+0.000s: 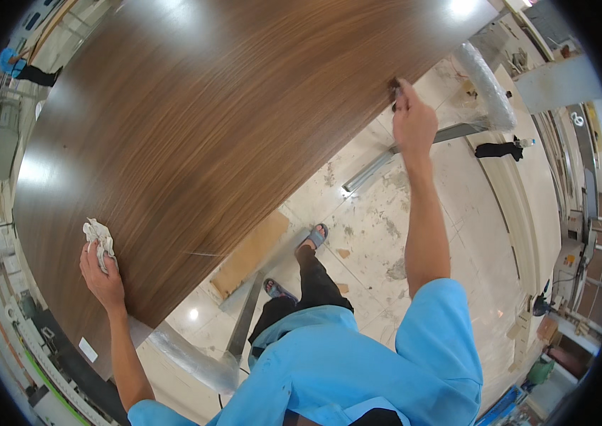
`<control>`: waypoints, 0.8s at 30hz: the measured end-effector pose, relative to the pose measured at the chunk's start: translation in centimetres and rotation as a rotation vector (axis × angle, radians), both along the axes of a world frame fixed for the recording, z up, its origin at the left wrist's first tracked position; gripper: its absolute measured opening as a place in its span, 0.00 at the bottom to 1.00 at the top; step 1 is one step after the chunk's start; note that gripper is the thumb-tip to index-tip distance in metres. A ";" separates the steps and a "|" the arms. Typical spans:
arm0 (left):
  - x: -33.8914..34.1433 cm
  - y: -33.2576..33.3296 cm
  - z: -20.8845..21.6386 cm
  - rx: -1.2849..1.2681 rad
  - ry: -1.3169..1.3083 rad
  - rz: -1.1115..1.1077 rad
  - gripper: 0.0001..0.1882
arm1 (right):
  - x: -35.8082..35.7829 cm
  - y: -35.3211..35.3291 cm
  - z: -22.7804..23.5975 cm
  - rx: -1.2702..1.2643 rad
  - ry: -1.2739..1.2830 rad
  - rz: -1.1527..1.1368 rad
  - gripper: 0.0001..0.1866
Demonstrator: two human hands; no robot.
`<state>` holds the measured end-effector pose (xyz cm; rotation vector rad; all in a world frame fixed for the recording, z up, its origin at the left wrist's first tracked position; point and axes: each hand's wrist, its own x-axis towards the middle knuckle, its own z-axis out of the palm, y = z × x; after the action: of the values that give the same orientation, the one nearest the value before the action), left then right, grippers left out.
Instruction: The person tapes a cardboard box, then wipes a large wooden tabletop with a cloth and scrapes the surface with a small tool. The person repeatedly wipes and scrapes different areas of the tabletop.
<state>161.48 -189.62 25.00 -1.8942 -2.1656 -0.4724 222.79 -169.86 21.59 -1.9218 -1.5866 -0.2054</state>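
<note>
A large wood-grain brown panel [230, 121] spans the space in front of me, its glossy surface reflecting lights. At its left part my left hand [104, 277] is closed on a crumpled white cloth [99, 236], which rests on the panel. My right hand [414, 124] is at the panel's near edge on the right. Its fingers are pinched around something small and dark, too small to make out. A white rectangular piece [88, 349] lies near the panel's lower left corner.
Plastic-wrapped supports [487, 89] stand at the right and lower left, by metal bars [372, 170]. A cardboard piece [251, 252] lies under the panel. Pale boards [517, 192] at right carry a black cloth-like item [498, 150]. Another person [27, 67] stands far left.
</note>
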 end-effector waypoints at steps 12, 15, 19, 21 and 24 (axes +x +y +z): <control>-1.7 0.4 -0.7 -0.035 0.166 0.211 0.23 | -11.6 -10.9 2.6 0.031 0.260 0.669 0.13; -1.4 0.3 -1.6 -0.041 0.182 0.291 0.23 | -4.4 -2.9 2.5 0.189 0.199 0.454 0.10; -1.0 0.3 -2.2 -0.027 0.192 0.295 0.23 | 0.7 2.7 3.3 0.021 0.070 0.336 0.04; -0.9 0.5 -2.2 -0.008 0.209 0.294 0.23 | -0.5 2.2 3.6 0.027 0.106 0.367 0.03; -0.8 0.6 -2.0 -0.014 0.207 0.299 0.22 | -5.9 -2.6 2.7 0.157 0.087 0.565 0.07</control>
<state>160.66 -189.04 22.99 -1.5113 -2.2607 -0.1947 216.93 -172.45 24.25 -1.2839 -1.9167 -0.0058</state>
